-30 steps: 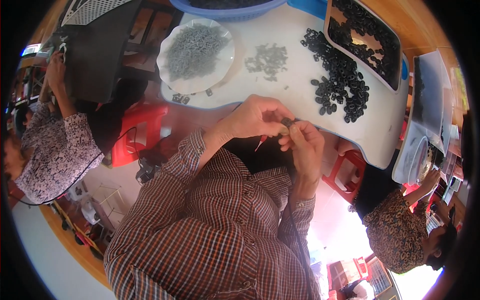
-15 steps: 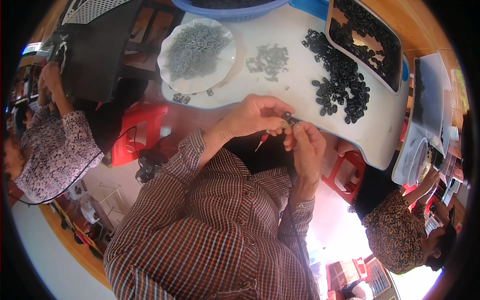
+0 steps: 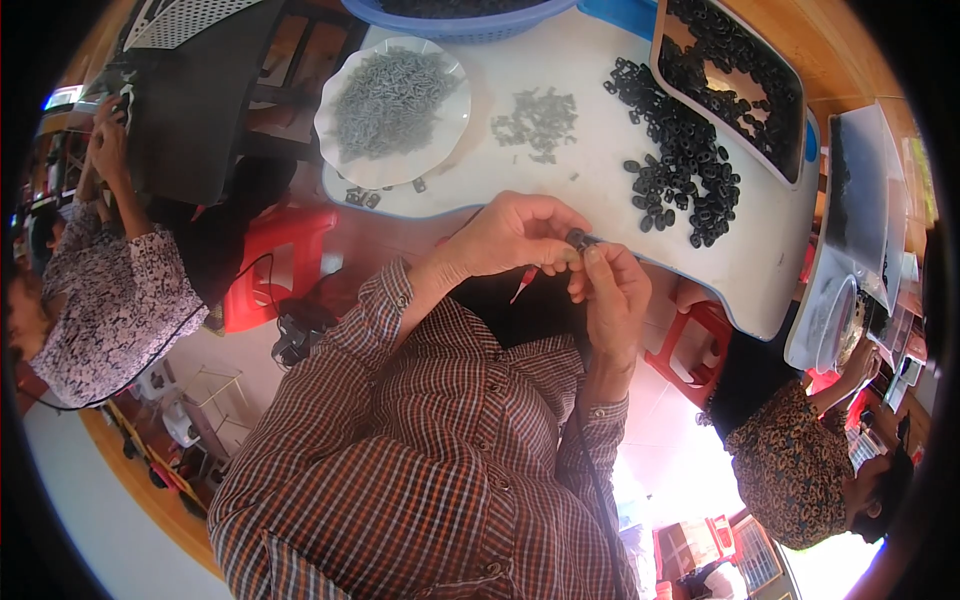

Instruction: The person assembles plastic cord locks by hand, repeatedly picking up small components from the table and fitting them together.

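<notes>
Just off the table's front edge, my left hand (image 3: 512,236) and my right hand (image 3: 612,285) meet fingertip to fingertip. Pinched between them is a small black part (image 3: 578,238), mostly covered by the fingers. A thin red pointed thing (image 3: 522,284) shows under my left hand; whether that hand holds it I cannot tell. On the white table, a pile of small black oval parts (image 3: 690,185) lies to the right. A scatter of tiny grey pieces (image 3: 537,122) is in the middle. Farther left, a white scalloped plate (image 3: 455,120) holds a heap of similar grey pieces.
A tray of black parts (image 3: 790,150) stands at the right edge and a blue basket (image 3: 480,28) at the far edge. Several black bits (image 3: 362,197) lie by the plate. People sit at both sides, near red stools (image 3: 275,265) (image 3: 690,350).
The black part has turned slightly between my fingertips and shows less. My hands stay nearly in place. The person at the left has raised their hands a little.
</notes>
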{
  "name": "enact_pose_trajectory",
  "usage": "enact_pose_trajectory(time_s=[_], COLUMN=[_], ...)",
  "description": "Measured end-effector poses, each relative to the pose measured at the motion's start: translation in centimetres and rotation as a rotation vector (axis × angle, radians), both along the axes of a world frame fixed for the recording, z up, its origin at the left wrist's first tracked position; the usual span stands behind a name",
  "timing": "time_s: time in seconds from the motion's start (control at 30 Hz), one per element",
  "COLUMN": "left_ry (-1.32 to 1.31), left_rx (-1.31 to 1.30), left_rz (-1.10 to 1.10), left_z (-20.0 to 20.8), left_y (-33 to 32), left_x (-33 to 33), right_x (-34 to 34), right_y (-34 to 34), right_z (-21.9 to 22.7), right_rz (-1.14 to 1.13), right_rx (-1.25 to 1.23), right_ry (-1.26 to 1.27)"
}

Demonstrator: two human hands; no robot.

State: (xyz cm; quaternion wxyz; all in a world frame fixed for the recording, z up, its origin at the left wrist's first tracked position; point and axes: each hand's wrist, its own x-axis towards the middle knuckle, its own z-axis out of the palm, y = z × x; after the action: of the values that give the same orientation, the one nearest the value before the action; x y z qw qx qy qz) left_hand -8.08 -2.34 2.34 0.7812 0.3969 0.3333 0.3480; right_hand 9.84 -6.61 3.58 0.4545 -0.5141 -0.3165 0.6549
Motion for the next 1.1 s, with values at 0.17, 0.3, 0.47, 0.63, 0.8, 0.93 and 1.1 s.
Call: enact_pose_trajectory(time_s=[0.17,0.3,0.47,0.63,0.8,0.93,1.1], left_ry=[0.003,0.024,0.053,0.088,0.123,0.140,0.133], left_rx=[0.002,0.091,0.119,0.181,0.197,0.220,0.212], left_rz=[0.002,-0.010,-0.017,-0.036,-0.036,-0.034,-0.053], left_z=[-0.14,-0.15,-0.09,-0.34,-0.46,-0.25,0.14], left_y=[-0.05,-0.11,-0.23,-0.25,-0.24,-0.16,0.03], left_x=[-0.02,0.12,0.07,0.00,-0.02,-0.13,-0.43], right_x=[-0.16,-0.17,-0.14,-0.09,-0.15,-0.17,-0.20], right_y=[0.01,-0.14,-0.24,-0.29,-0.26,-0.25,-0.09], right_z=[0.30,0.43,0.48,0.29,0.53,0.75,0.75], right_rz=[0.010,0.019,0.030,0.043,0.041,0.044,0.045], right_rx=[0.008,0.024,0.026,0.036,0.026,0.008,-0.016], right_ry=[-0.069,-0.104,-0.115,-0.122,-0.132,-0.152,-0.085])
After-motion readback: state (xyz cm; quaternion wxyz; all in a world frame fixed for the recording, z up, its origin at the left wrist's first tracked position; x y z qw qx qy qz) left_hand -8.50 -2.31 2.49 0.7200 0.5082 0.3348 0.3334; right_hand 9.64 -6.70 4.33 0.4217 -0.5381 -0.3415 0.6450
